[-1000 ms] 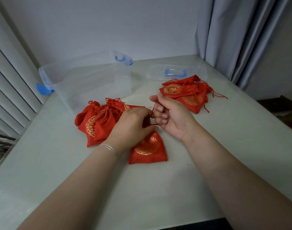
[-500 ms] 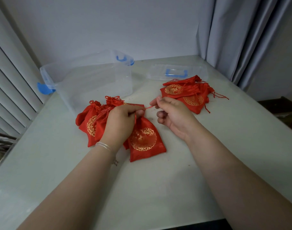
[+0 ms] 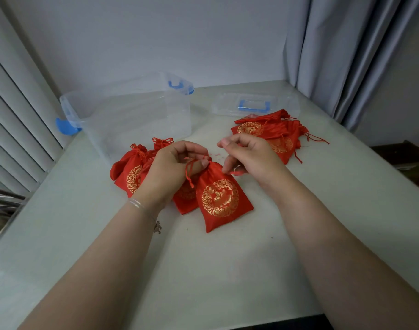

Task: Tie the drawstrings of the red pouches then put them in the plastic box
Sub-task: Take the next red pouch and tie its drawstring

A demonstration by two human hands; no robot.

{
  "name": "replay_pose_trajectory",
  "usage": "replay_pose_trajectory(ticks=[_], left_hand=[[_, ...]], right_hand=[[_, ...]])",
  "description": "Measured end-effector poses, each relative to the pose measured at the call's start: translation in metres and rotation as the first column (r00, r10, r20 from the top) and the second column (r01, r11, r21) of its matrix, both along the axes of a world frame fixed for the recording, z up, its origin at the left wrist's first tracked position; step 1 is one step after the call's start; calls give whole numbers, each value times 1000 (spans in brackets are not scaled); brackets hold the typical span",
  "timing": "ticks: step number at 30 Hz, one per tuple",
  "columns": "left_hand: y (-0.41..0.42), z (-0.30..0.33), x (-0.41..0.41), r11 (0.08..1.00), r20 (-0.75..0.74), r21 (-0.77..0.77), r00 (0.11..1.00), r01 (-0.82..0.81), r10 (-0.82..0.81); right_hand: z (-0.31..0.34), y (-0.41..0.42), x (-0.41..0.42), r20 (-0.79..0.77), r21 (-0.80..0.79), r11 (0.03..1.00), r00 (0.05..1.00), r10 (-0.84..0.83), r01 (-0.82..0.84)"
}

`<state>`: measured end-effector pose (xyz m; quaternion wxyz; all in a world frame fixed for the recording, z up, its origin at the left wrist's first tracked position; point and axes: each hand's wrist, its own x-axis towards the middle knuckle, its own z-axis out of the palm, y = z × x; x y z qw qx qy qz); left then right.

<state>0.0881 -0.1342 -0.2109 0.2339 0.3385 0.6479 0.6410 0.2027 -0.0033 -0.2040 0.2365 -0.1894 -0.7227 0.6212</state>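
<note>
Since half a second back: hands have drawn apart, cord between them now slack rather than taut, and the pouch (image 3: 221, 197) in hand has slid nearer the table's front edge. Left hand (image 3: 174, 172) curled at the pouch neck, fingers pinching the gathered mouth, a looped drawstring (image 3: 189, 171) hanging over the knuckles. Right hand (image 3: 247, 154) raised just right of the neck, fingers curled; thumb and forefinger appear to pinch the other cord end, though motion blur hides the contact. Pouch body lies flat on the table (image 3: 227, 270), gold medallion up, partly over a second pouch. Cinched pouches (image 3: 132, 170) heaped to the left, touching the left hand; loose-corded pile (image 3: 270, 134) behind the right hand. Plastic box (image 3: 132, 115) stands open, well behind, apparently with no pouch inside; its lid (image 3: 255, 107) lies separately to the right. Judgement: knot not yet formed. Risks: thin slippery cord could slip from the right pinch, the neck could reopen if the left grip eases, and trailing cords of neighbouring pouches could snag into the knot.
</note>
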Motion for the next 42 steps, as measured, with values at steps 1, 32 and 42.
replay_pose_trajectory(ticks=[1, 32, 42], left_hand=[[-1, 1, 1, 1000, -63, -23, 998, 6, -8], [5, -18, 4, 977, -890, 131, 415, -169, 191], [3, -18, 1, 985, -844, 153, 508, -86, 175]], right_hand=[[1, 1, 1, -22, 58, 998, 1000, 2, -1], [-15, 7, -7, 86, -179, 978, 989, 123, -106], [-21, 12, -7, 69, -215, 962, 980, 186, -168]])
